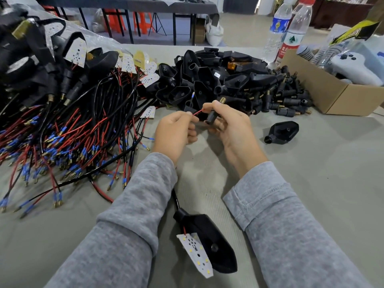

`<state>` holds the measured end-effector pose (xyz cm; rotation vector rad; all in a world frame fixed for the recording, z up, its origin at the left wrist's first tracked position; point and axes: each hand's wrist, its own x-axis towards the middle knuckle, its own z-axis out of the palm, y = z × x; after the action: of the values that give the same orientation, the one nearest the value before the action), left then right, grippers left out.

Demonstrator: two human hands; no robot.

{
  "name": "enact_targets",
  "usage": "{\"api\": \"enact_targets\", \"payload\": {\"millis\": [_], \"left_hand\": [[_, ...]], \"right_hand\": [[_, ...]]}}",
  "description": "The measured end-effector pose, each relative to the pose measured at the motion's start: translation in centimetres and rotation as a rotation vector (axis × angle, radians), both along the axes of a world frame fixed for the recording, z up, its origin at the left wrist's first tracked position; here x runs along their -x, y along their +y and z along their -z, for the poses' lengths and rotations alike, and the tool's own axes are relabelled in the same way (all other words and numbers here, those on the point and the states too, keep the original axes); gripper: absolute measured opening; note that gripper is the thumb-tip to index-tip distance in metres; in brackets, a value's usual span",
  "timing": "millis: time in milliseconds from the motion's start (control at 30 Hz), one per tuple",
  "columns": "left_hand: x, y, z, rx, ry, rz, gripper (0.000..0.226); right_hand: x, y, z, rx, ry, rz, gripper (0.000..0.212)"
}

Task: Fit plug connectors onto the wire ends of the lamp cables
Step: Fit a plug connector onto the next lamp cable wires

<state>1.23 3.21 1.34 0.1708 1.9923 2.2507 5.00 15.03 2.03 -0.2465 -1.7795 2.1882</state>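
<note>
Over the grey table [311, 163], two hands join a red wire to a black plug.

Nearest the person, between the grey sleeves, a black housing [212, 244] lies flat with a white LED board [196, 254] tilted against it; its black cable [176, 199] runs up toward the hands. Beyond it, the left hand [174, 132] pinches the red wire [197, 112] between thumb and curled fingers, while the right hand [230, 123] curls round the plug [212, 117], whose brass threaded tip shows above the thumb. Right of the hands lies a lone housing [282, 132]. Left of them sprawl wired cables [68, 134] with blue-sleeved ends. Farther back sit a heap of housings [207, 80], loose plugs [286, 98], a carton [332, 94] and two bottles [291, 30].
</note>
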Motion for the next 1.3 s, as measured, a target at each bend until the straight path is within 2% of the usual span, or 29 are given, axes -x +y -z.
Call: {"api": "enact_targets", "payload": {"millis": [133, 200, 233, 433, 567, 733, 1000, 1300], "left_hand": [[0.3, -0.2, -0.2, -0.137, -0.054, -0.070, 0.019], [0.4, -0.6, 0.2, -0.109, 0.004, -0.122, 0.050], [0.4, -0.8, 0.3, -0.063, 0.051, -0.131, 0.057], [0.1, -0.4, 0.2, 0.137, 0.091, -0.026, 0.023], [-0.1, -0.4, 0.1, 0.167, 0.175, 0.000, 0.021], [-0.2, -0.5, 0.0, 0.127, 0.171, 0.036, 0.014], [-0.5, -0.3, -0.1, 0.114, 0.165, 0.071, 0.011], [-0.4, -0.3, -0.1, 0.089, 0.165, 0.029, 0.012]], "right_hand": [[0.1, -0.1, 0.0, 0.010, 0.004, -0.005, 0.021], [0.1, -0.2, 0.0, 0.010, -0.003, -0.027, 0.022], [0.1, -0.3, 0.1, 0.008, -0.005, -0.038, 0.022], [0.2, -0.5, 0.3, -0.014, 0.017, -0.094, 0.019], [0.4, -0.3, 0.3, 0.065, 0.031, -0.018, 0.018], [0.7, 0.1, 0.2, 0.273, 0.057, 0.071, 0.021], [0.5, 0.6, -0.1, 0.548, 0.048, 0.055, 0.029], [0.3, 0.5, -0.1, 0.541, 0.026, 0.008, 0.029]]}}
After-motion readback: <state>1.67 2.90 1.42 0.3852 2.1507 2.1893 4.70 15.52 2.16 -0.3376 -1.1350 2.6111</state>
